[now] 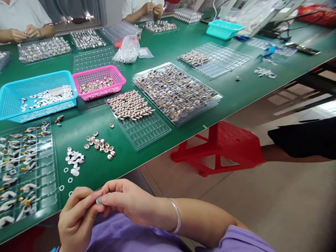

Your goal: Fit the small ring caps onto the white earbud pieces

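My left hand and my right hand meet below the table's front edge, fingertips closed around one small round piece. Its grey-white face shows between the thumbs; the fingers cover the remainder. On the table just beyond lie loose white discs, several thin white rings and a scatter of small cup-shaped pieces with brownish insides. To the left, a clear compartment tray carries white bird-like pieces with dark and yellow parts.
A blue basket holds white discs, and a pink basket holds cup-shaped pieces. Further right are a half-filled tray and stacked full trays. A red stool stands beside the table. Two people work across it.
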Available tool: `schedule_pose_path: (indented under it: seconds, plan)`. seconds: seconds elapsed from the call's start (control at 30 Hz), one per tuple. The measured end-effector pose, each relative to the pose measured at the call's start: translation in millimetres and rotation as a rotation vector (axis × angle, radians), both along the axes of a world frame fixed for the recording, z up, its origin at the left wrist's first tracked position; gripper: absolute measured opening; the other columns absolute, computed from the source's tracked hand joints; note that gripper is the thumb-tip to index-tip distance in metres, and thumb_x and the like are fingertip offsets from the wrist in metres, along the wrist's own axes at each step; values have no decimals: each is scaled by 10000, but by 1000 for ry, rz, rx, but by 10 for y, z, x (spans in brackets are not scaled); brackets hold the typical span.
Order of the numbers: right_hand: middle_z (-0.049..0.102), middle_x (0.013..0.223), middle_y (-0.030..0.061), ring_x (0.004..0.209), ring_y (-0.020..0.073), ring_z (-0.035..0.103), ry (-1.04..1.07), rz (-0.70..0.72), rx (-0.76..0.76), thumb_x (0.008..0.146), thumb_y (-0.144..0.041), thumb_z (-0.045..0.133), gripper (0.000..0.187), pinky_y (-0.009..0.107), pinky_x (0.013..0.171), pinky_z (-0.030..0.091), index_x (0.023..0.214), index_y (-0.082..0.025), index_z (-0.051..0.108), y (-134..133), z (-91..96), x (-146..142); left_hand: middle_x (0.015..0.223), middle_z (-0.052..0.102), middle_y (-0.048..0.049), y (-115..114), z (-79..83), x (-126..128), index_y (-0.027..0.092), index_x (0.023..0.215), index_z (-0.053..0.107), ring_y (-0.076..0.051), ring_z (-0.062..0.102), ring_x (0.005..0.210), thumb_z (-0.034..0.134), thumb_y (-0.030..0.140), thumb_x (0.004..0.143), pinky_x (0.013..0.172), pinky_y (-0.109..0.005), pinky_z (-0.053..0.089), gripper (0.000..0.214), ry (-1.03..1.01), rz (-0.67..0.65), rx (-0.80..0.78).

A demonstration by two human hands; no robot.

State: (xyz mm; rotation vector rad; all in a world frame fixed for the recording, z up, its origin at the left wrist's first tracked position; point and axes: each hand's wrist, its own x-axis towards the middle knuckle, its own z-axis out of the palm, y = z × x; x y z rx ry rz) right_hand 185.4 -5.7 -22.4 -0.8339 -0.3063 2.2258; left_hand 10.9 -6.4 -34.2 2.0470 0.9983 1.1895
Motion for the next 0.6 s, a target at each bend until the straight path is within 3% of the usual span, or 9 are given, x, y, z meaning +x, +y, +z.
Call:
schedule_pose_path:
  seconds: [0.37,0.6]
  plan:
    - [695,675,-9,623,92,626,175,-6,17,615,-332,912,367,274,725,438,798,-114,680,-63,-132,22,903,602,-10,-32,50,2,232,1112,699,-131,617,787,678,167,891,637,-190,547,232,59,25,15]
    - [652,672,-32,649,124,622,451,52,-12,520,-332,962,446,319,729,464,784,-146,655,-92,-363,-65,792,585,-10,43,311,133,203,1008,723,-121,591,674,671,244,905,563,-207,522,122,249,13,174]
